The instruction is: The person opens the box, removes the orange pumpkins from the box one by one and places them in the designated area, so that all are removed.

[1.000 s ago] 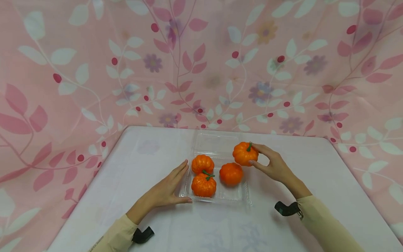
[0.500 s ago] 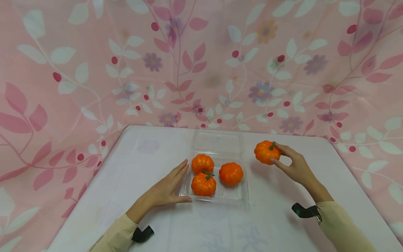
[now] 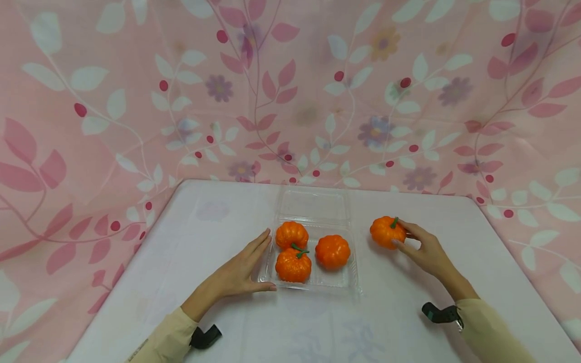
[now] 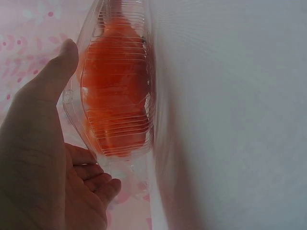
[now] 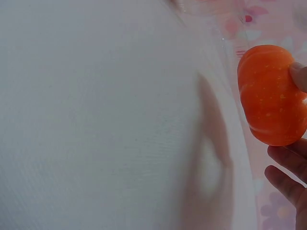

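Observation:
My right hand (image 3: 424, 249) pinches a small orange toy pumpkin (image 3: 385, 233) with a green stem, right of a clear plastic box. Thumb and fingers are on its sides; in the right wrist view the same pumpkin (image 5: 268, 98) fills the grasp. Whether its underside touches the table cannot be told. The box (image 3: 333, 281) lies with its lid folded back. Inside are two pumpkins on the left, a rear one (image 3: 290, 235) and a front one (image 3: 292, 266), plus another (image 3: 333, 252) on the right. My left hand (image 3: 236, 272) rests extended against the box's left side, thumb by its front corner.
The transparent lid (image 3: 313, 204) lies flat behind the box, towards the table's far edge. A white cloth covers the table (image 3: 204, 217). Behind it hangs a pink floral curtain (image 3: 308, 101). A black camera mount sits at each wrist.
My right hand has carried the pumpkin from over the box's right rear corner to the right, then lowered it towards the table. My left hand and the box have stayed put.

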The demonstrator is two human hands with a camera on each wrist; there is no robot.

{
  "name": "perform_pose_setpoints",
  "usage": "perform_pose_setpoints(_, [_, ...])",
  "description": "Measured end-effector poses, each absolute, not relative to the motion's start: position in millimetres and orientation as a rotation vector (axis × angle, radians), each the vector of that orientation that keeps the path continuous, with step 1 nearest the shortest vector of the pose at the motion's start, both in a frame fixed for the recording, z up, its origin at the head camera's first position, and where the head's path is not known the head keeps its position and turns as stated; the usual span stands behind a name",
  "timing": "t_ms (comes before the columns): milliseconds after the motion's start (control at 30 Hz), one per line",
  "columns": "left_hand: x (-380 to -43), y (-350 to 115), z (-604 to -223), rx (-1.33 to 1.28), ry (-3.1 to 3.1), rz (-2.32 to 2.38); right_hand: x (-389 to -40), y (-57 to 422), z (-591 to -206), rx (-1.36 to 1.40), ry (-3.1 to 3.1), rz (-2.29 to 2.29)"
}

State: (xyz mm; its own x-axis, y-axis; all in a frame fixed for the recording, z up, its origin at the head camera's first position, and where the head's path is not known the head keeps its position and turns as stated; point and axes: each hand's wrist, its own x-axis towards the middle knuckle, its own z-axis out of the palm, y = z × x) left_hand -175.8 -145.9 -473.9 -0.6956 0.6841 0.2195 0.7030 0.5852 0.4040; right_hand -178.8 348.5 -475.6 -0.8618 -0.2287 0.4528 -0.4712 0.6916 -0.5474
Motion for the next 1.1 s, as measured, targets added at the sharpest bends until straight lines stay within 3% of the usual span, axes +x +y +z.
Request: perform_pose_setpoints(1100, [-175.8,-145.3,-475.0,-1.213,-2.735,-0.716,-180.1,340.9,-494.1,0.513,-2.641,0.974])
